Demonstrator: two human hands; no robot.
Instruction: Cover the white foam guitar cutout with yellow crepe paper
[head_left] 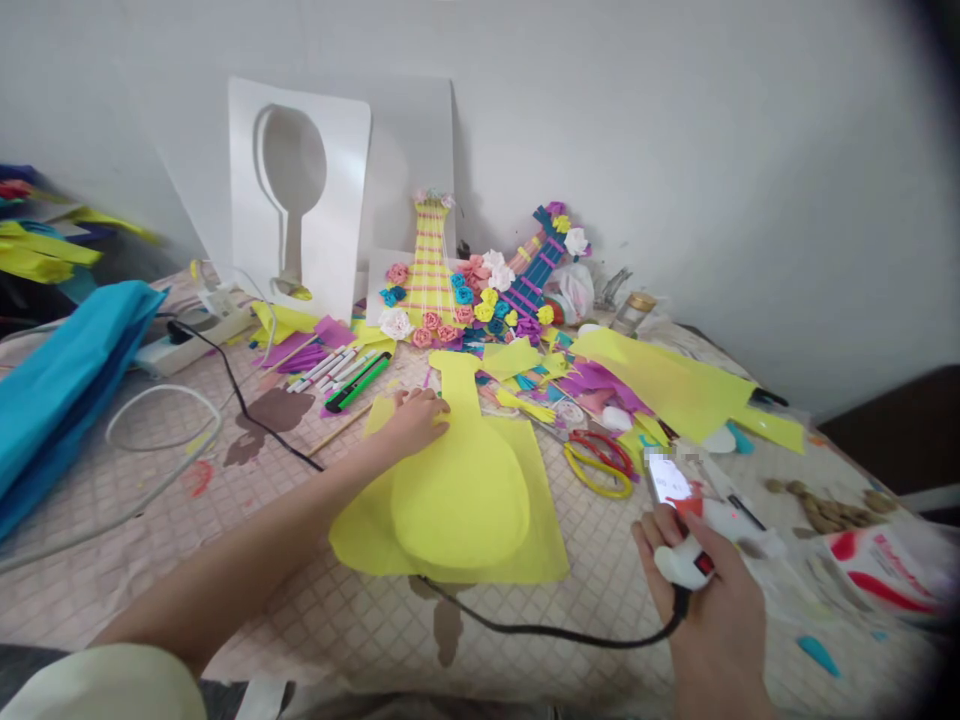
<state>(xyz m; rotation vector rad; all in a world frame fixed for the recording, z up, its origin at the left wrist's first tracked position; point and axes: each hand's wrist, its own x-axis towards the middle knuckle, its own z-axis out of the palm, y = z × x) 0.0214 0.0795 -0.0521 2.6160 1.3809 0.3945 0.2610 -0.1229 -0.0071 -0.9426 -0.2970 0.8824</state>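
My left hand (416,420) lies on a yellow vase-shaped cutout (461,500), at the left side of its narrow neck, fingers slightly bent and resting on it. Beneath the cutout is a larger yellow sheet (551,545), which shows at both sides and the bottom. In my right hand (712,610) is a white hot glue gun (679,565) with a red switch, held to the right of the sheet. Its black cord (555,629) runs left across the table to the sheet's lower edge. My fingers partly hide the gun.
Red-handled and yellow-handled scissors (600,465) lie beside a lit phone (670,480). A green cutter (358,382) and several markers (322,370) are left of the neck. Paper-flower vases (431,260), a white stencil board (341,200) and paper scraps fill the back. A power strip (191,340) stands left.
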